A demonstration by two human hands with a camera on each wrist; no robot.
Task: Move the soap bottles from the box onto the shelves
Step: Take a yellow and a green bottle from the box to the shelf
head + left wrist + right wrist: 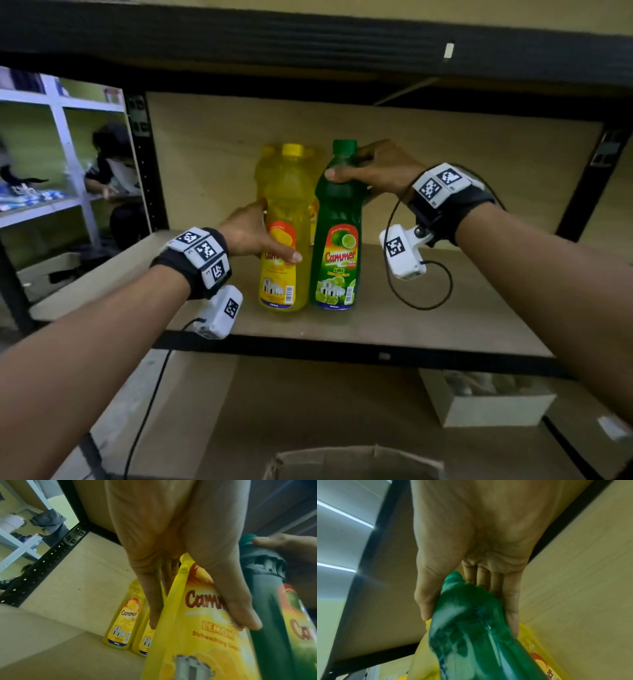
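The black-framed metal rack with pale wooden boards (428, 308) fills the space in front of the person, and its middle board is where the work is happening. Below, at the bottom edge of the head view, the torn rim of a brown cardboard box (352, 459) shows; what remains inside it cannot be seen, so how many bottles are left to move is unclear.

On the board, I judge the task to be partly done: two yellow plastic lemon dish-soap bottles (123, 620) already stand further back, close together. In front of them, a third yellow lemon soap bottle with a yellow cap (284, 240) and a dark green lime soap bottle with a green cap (337, 240) stand upright, side by side and just about touching, near the front edge. Both look set down, though neither is let go.

The left hand (251, 233) grasps the front yellow bottle at mid-body, thumb across the label and fingers behind it. The right hand (373, 171) wraps the green bottle's shoulder just under the cap, thumb in front. Releasing both seems the only step left for this pair.
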